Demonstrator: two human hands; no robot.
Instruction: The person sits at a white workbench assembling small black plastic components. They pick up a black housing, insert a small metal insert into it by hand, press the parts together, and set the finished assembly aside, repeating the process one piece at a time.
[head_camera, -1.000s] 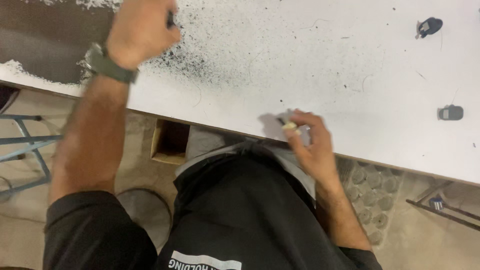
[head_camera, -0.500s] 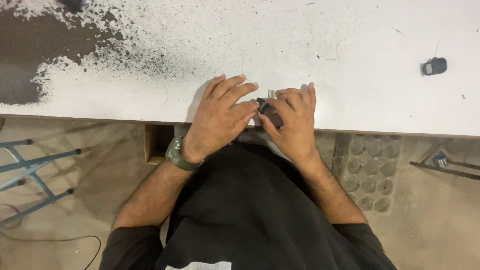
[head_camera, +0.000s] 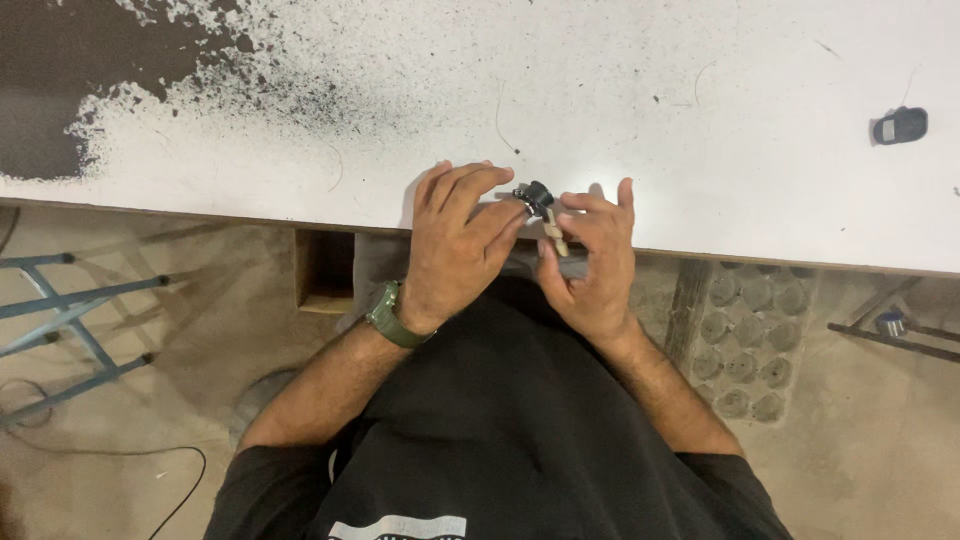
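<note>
My two hands meet at the near edge of a white table. My left hand, with a green watch on its wrist, pinches a small black round part between its fingertips. My right hand holds a thin pale stick-like piece that hangs just below the black part. Fingers of both hands touch the small assembly. How the two pieces join is hidden by the fingers.
A small dark object lies on the table at the far right. Black speckled paint covers the table's far left. Below the table are a blue metal frame, a wooden box opening and a moulded tray.
A second ago my left hand was far out at the table's dark patch. It came back to the near edge and joined my right hand, and both now hold the small part slightly raised.
</note>
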